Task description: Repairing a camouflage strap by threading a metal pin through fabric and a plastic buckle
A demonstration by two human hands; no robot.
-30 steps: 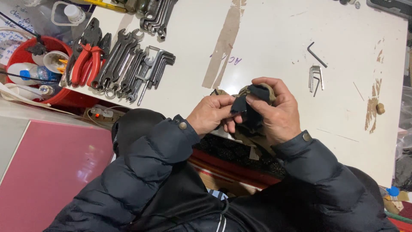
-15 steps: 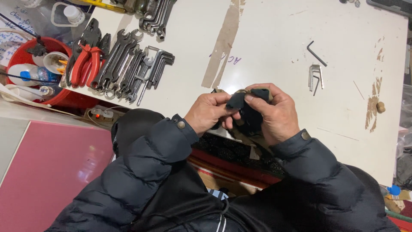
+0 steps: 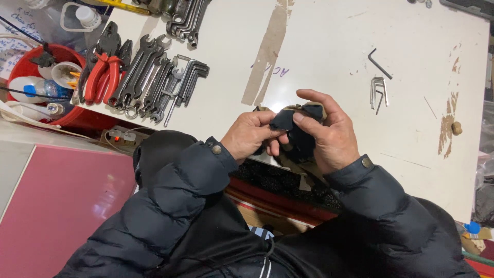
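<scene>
Both of my hands hold one small dark object (image 3: 296, 131), black with tan edges, just above the near edge of the white table (image 3: 319, 46). My left hand (image 3: 252, 135) pinches its left side with curled fingers. My right hand (image 3: 329, 131) wraps over the top and right side, thumb and index finger on its upper rim. Most of the object is hidden by my fingers. Black puffy jacket sleeves cover both arms.
A row of wrenches (image 3: 149, 77) and red-handled pliers (image 3: 103, 72) lies at the table's left. Hex keys (image 3: 378, 90) lie at the right, with one loose key (image 3: 380, 63) above. A red tub (image 3: 41, 82) with bottles stands far left. A pink surface (image 3: 56, 206) is lower left.
My hands have turned the dark object slightly and shifted their grip; my right index finger now reaches over its top. The hands stay in the same spot.
</scene>
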